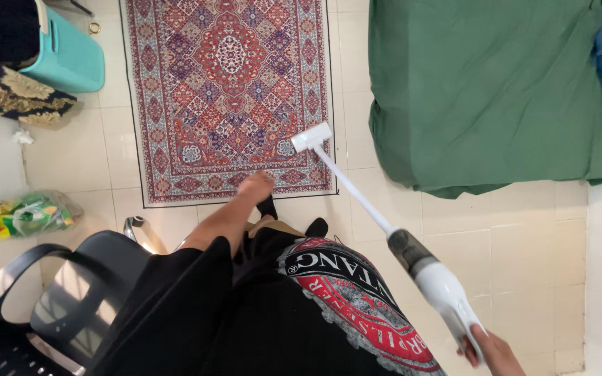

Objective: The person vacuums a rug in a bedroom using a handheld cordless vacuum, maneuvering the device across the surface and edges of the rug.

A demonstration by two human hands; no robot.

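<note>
While the person stands on the tiled floor, the right hand has its fingers wrapped round the handle of a white stick vacuum. Its thin tube slants away from the body, and the flat white head rests on the right edge of the patterned red rug, near its lower corner. The left hand hangs free over the rug's near border, holding nothing; whether its fingers are curled or spread cannot be told. A green sheet lies to the right, a teal bin and a black chair to the left.
</note>
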